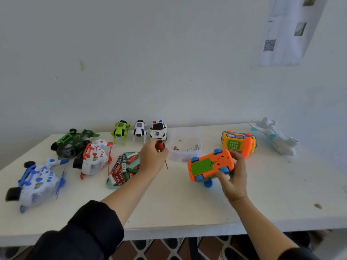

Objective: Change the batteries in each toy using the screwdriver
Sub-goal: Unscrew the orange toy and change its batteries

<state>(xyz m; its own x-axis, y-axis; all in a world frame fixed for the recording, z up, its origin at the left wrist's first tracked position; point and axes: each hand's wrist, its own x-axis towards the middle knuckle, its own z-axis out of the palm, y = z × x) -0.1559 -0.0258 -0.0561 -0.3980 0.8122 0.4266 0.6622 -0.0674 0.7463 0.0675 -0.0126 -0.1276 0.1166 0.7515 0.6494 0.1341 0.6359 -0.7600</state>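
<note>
Orange toy car [211, 165], green hatch, blue wheels; red-handled screwdriver [160, 146]; teal tray [110, 183]; white table [169, 207]; black sleeve [84, 228].

Hiding most of the screwdriver [161, 149] inside the left hand [152, 158]. Covering the tray [112, 184] corner nearest that hand. Blurring small contents of the tub [185, 145] beside the tray, too small to identify.

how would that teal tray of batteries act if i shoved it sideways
The teal tray looks shallow and smooth-bottomed, so it would probably slide easily on the white table. The batteries lie loosely piled, so they would likely roll and shift. Heaped that full, it is probably heavy for its size.
</note>
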